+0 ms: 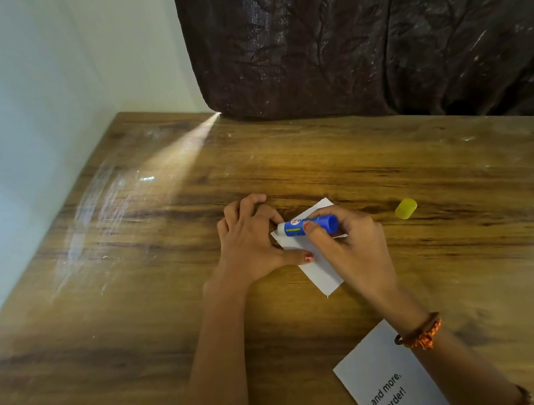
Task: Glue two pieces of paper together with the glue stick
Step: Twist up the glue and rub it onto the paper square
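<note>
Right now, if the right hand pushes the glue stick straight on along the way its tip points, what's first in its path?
The right hand points the blue glue stick leftward over the small white paper. First in line is probably the left hand, its fingers pressing that paper beside the tip; the gap is unclear.

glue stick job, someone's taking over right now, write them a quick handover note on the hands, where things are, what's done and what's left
Right hand: grips the uncapped glue stick, its tip down at the small white paper.
Left hand: fingers spread, thumb pressing that paper flat on the table.
Yellow cap: lying loose on the table, to the right of the hands.
Printed paper: near the front edge, partly under the right forearm.
Done: cap off, stick at the paper.
Left: finish spreading glue, press the two papers together, recap the stick.
</note>
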